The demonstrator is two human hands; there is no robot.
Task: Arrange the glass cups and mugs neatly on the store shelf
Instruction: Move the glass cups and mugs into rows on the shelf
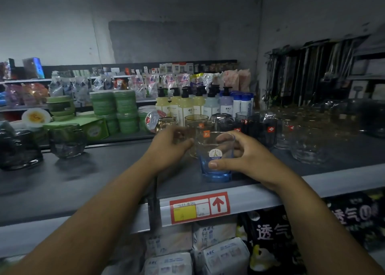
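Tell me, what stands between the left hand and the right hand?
In the head view, a blue glass tumbler stands between the left hand and the right hand.

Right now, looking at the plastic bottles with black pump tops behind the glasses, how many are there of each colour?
Pale yellow pump bottles: 4
Pale blue pump bottle: 1
Lilac pump bottle: 1
Total: 6, counting only bottles whose bodies show; more may stand hidden behind.

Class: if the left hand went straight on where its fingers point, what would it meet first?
Probably the blue glass the right hand grips; the left hand is beside its rim, though depth is unclear.
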